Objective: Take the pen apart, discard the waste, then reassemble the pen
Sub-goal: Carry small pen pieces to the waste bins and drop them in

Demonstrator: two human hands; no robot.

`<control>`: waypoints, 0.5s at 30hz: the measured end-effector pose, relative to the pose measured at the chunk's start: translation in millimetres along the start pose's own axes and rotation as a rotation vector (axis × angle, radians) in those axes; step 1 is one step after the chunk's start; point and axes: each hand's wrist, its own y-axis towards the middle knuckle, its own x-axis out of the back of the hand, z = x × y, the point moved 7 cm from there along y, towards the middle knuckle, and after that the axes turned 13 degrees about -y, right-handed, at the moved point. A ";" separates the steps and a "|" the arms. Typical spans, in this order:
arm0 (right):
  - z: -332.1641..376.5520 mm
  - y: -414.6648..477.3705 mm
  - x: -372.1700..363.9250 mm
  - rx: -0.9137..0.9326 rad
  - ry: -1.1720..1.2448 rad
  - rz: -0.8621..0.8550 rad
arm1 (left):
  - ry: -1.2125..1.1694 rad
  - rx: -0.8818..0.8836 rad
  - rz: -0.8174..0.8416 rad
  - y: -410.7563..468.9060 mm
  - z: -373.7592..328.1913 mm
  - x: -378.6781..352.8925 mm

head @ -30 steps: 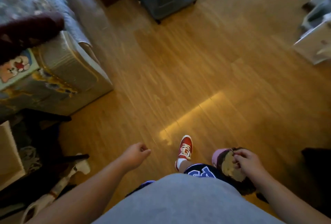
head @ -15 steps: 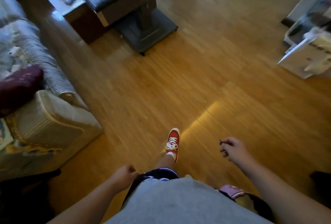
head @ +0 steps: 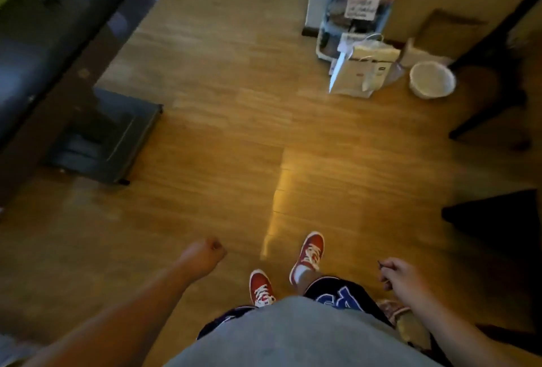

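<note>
A thin dark sliver [head: 380,264] pokes out from the pinched fingertips of the right hand [head: 403,275] at the lower right of the frame; it is too small and blurred to tell which piece it is, though it is likely the waste meant for discarding. The rest of the pen is not visible anywhere. The right hand is closed narrowly around that sliver, thumb against forefinger. The left hand [head: 202,255], lower centre-left, is curled into a loose fist, and whether it holds anything cannot be told.

The person stands on a wooden floor [head: 234,132] in red shoes [head: 308,255], facing a small round white bin [head: 432,79] at the upper right, just beside a white paper bag [head: 360,70]. A dark counter [head: 58,29] fills the upper left.

The step in hand looks like carrying the waste to the bin, which is well apart from the hand. To do it well, keep the pinch firm while walking, bring the hand directly above the bin's open mouth, and release only there, since so slight a piece could easily miss and vanish on the floor.
</note>
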 end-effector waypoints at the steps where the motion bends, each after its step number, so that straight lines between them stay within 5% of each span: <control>1: -10.3 6.2 6.3 -0.040 0.033 -0.007 | 0.022 -0.038 0.010 12.9 -30.9 1.0; 6: -45.5 44.2 42.2 -0.217 0.213 0.011 | 0.084 -0.162 0.104 67.1 -166.4 -22.1; 15: -7.4 131.7 154.8 -0.170 0.354 -0.018 | 0.205 -0.128 0.196 129.3 -289.6 -44.8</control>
